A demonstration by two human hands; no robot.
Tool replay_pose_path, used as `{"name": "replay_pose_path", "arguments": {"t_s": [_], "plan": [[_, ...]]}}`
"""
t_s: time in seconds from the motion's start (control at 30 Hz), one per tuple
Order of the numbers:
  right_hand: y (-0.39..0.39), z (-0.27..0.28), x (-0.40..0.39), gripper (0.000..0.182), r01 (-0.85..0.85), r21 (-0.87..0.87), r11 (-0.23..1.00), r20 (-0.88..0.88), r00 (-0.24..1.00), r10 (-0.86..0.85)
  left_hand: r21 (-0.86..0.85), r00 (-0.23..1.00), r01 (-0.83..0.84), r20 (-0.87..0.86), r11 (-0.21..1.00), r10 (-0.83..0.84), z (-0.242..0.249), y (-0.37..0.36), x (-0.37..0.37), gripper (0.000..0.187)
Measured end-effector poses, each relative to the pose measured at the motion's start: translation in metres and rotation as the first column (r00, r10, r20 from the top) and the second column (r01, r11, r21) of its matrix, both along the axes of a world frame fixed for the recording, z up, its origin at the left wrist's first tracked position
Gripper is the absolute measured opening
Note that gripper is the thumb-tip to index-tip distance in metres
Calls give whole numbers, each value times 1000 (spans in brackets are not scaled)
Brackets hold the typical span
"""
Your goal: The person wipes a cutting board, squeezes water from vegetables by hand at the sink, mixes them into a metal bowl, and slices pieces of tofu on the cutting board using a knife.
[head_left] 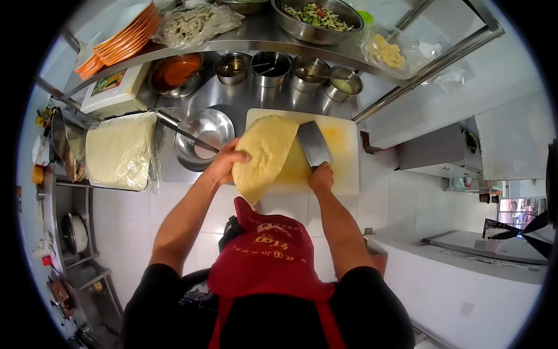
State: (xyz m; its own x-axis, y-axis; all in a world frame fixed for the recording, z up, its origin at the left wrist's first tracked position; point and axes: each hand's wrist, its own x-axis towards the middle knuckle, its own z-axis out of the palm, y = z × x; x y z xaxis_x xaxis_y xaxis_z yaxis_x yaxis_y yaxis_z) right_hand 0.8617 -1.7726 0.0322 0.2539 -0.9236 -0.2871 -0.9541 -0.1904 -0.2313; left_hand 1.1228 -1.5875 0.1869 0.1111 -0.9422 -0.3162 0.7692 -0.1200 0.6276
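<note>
My left hand (225, 161) grips the left edge of a large, flat, yellow dough piece (264, 152), its thumb lying on top. The dough hangs over the left part of a white cutting board (349, 168) with yellow stains, and its lower tip reaches past the front edge. In my right hand (322, 176) is the handle of a cleaver (314, 143). The wide dark blade lies over the board, just right of the dough. A metal bowl (224, 120) stands left of the board, with a long metal handle crossing over it.
A plastic-wrapped tray (119, 152) sits at the left. Behind are a red sauce bowl (177, 72) and several metal pots (270, 68). The raised shelf (250, 42) holds orange-rimmed plates (129, 35), bagged food (195, 24) and a bowl of chopped vegetables (318, 17).
</note>
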Motion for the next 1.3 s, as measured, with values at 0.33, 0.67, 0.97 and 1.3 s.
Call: {"name": "replay_pose_path", "arguments": {"t_s": [0.33,0.67,0.97,1.3], "plan": [[-7,92,-104,34,233,-31,972,312,926,-212,161,277,225,935,961,-221,-2,-119,-20,67],[29,136,-110,21,264,113,958,468,836,-285,337,-433,309,882,889,-184,-128,-79,-123,63],[48,112,-41,18,-120,88,989,376,923,78,364,-537,305,829,880,-157,-138,-72,-85,61],[63,112,-20,19,-132,90,987,281,954,101,168,-427,399,904,901,20,-134,-61,-98,50]]}}
